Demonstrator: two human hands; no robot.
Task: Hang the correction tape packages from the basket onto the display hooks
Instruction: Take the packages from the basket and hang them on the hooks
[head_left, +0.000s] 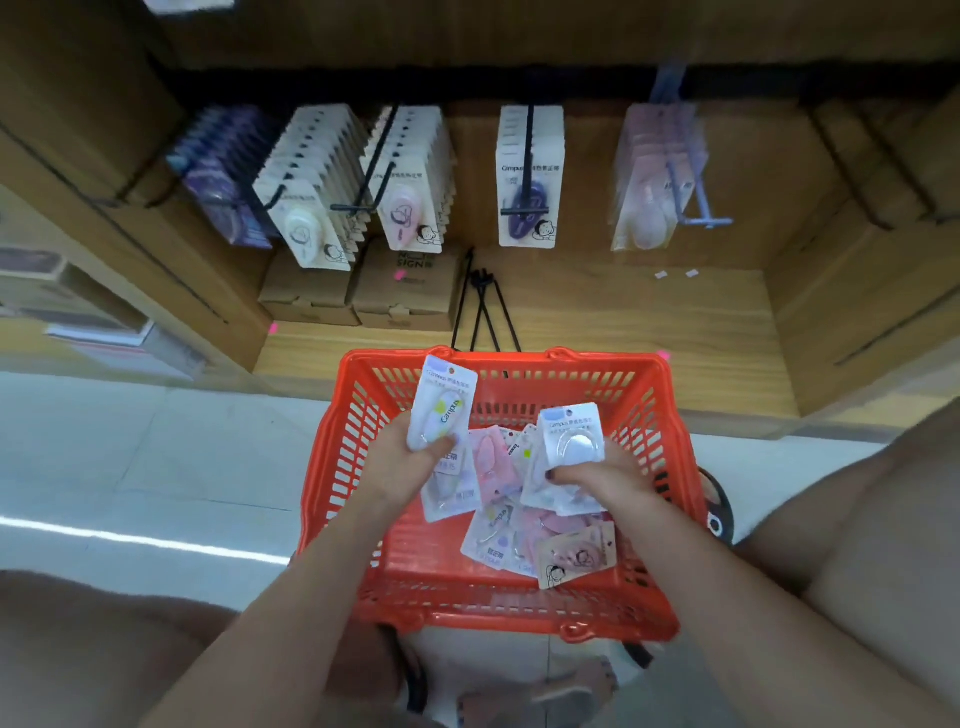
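I'm crouching in a stationery shop: carded correction tapes (530, 176) are hanging in rows on display hooks (525, 208) in a wooden shelf bay (623, 312), above my red shopping basket (670, 467)

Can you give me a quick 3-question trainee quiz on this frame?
1. True or false: both hands hold a package above the red basket.
2. Which hand holds the package with the yellow-green tape case? A) left hand B) right hand C) neither
3. Fill in: the hooks on the display are mostly black, but the one furthest right is ____.

Key
1. True. The left hand grips the yellow-green package and the right hand grips the white package.
2. A.
3. Blue: the blue hook carries pink packages.
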